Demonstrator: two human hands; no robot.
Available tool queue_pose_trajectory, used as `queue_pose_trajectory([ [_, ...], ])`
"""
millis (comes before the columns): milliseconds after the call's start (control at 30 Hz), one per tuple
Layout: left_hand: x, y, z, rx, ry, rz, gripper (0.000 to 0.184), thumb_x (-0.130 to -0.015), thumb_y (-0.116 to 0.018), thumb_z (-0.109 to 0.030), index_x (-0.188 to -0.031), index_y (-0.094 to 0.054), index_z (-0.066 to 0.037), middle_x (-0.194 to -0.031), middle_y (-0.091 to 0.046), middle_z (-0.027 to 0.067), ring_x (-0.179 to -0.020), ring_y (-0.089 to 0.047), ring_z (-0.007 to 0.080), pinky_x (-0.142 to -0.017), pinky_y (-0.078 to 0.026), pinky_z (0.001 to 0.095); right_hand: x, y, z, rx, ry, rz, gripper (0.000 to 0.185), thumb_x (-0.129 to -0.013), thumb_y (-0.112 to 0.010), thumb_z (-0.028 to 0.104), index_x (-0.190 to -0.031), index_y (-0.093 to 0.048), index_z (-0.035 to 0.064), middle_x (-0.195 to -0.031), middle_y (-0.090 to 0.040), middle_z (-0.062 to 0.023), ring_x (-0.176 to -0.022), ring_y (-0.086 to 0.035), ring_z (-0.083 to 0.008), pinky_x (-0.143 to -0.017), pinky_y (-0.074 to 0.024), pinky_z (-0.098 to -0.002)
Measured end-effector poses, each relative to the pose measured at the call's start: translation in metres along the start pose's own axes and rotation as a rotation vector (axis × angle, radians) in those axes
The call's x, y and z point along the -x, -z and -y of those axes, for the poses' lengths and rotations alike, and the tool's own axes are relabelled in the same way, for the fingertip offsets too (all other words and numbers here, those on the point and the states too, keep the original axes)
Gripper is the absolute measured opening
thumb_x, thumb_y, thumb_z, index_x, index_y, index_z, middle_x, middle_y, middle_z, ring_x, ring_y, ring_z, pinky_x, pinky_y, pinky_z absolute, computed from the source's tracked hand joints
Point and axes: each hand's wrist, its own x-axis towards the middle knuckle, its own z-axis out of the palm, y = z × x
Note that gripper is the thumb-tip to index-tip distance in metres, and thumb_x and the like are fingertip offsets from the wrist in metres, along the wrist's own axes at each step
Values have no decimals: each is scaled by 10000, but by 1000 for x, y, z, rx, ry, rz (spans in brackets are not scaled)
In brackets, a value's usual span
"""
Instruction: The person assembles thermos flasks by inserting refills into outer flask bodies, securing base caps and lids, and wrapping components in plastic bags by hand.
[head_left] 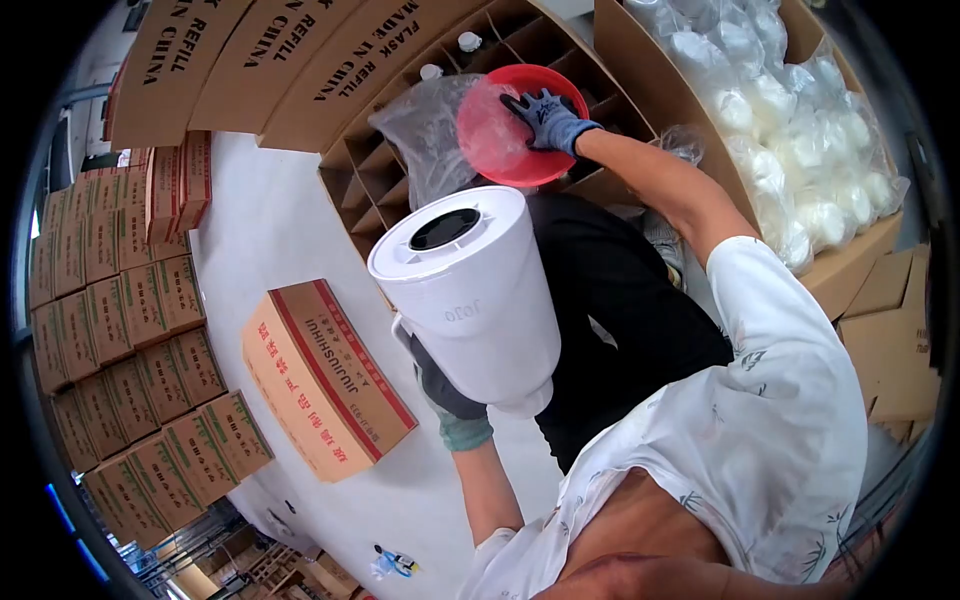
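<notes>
My left hand [445, 385], in a grey and green glove, grips the handle of a white flask [480, 310]. The flask is tilted, its base with a round black disc facing up and away, its narrower end toward me. My right hand [548, 120], in a blue and black glove, reaches into a red bowl [515, 160] with its fingers spread over clear plastic. Whether the fingertips hold anything small is hidden. The bowl rests on an open divided carton [385, 165], beside a clear plastic bag [425, 130].
Plastic-wrapped white items [790, 120] fill an open carton at the right. A closed carton [325, 380] lies on the white floor at centre left. Stacked cartons [130, 310] stand at the far left. Raised carton flaps [270, 60] rise at the top left.
</notes>
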Motion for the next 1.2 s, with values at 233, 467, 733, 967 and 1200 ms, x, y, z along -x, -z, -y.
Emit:
queue_pose_trajectory([
  [233, 0, -4, 3, 41, -36, -10, 436, -995, -375, -252, -1346, -382, 6, -1253, -539, 137, -1074, -575, 230, -892, -500, 352, -29, -34, 5, 180, -168, -48, 817, -774, -592, 180, -1477, -176, 175, -1196, -558, -198, -972, -604, -357, -743, -475, -527],
  [467, -2, -11, -25, 421, 121, 89, 454, -1007, -341, -358, -1190, -525, 14, -1104, -611, 110, -973, -604, 201, -838, -504, 340, 18, 64, -49, -783, -350, 13, 823, -716, -689, 296, -1367, -347, -74, -820, -643, -147, -583, -576, -230, -521, -471, -342],
  [733, 34, -50, -45, 670, 98, 245, 433, -976, -457, -358, -1204, -551, -1, -1111, -614, 96, -968, -609, 183, -823, -501, 317, 231, 192, -5, -1600, 494, -235, 352, -962, -480, 244, -1239, -525, 30, -1014, -644, -99, -913, -640, -179, -824, -518, -298],
  [967, 52, -75, -4, 597, 109, 377, 381, -1005, -397, -275, -1206, -548, 12, -1076, -617, 78, -978, -587, 157, -861, -468, 303, 323, 265, 45, -1325, 525, -83, 460, -925, -560, 279, -1304, -490, 27, -1038, -658, -114, -980, -636, -177, -921, -490, -312],
  [1200, 58, -73, -36, 637, 191, 534, 309, -954, -478, -241, -1106, -602, -2, -1064, -626, 76, -958, -582, 151, -838, -460, 294, 337, 276, 46, -580, 591, -65, 362, -832, -657, 266, -1101, -579, 36, -889, -628, -181, -821, -615, -348, -750, -493, -380],
])
